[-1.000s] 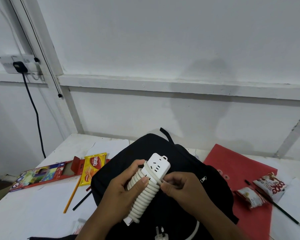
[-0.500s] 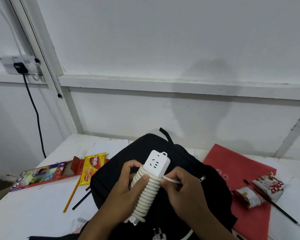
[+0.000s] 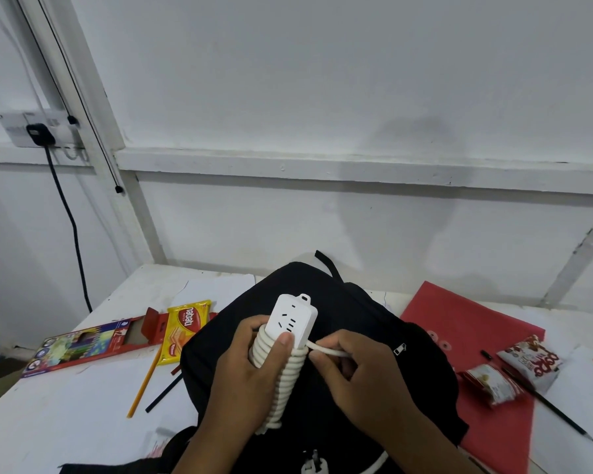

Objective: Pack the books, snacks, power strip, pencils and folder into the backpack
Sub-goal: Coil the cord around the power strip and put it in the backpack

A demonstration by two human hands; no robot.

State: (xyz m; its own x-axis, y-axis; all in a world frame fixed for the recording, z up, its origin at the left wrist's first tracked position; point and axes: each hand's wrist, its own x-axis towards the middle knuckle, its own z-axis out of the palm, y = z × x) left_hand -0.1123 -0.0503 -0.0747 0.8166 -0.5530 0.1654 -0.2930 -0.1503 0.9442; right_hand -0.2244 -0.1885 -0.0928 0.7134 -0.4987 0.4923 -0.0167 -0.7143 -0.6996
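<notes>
My left hand (image 3: 245, 367) grips a white power strip (image 3: 291, 319) whose cord is coiled round its body, held over the black backpack (image 3: 373, 336). My right hand (image 3: 360, 374) pinches the free cord (image 3: 329, 350) beside the strip. The plug (image 3: 314, 465) dangles at the bottom edge. A red folder (image 3: 459, 319) lies at the right with two snack packets (image 3: 527, 357) (image 3: 490, 383) and a black pencil (image 3: 555, 413). At the left lie a yellow snack packet (image 3: 184, 328), a coloured-pencil box (image 3: 86, 343), an orange pencil (image 3: 144, 384) and a dark pencil (image 3: 163, 393).
The white table (image 3: 66, 422) meets a white wall at the back. A wall socket (image 3: 38, 130) with a black cable hangs at the far left. White paper sheets (image 3: 216, 285) lie behind the backpack and at the right edge.
The cord has been wound further up the strip. My right hand has pulled the free cord out to the right, and the plug has risen a little.
</notes>
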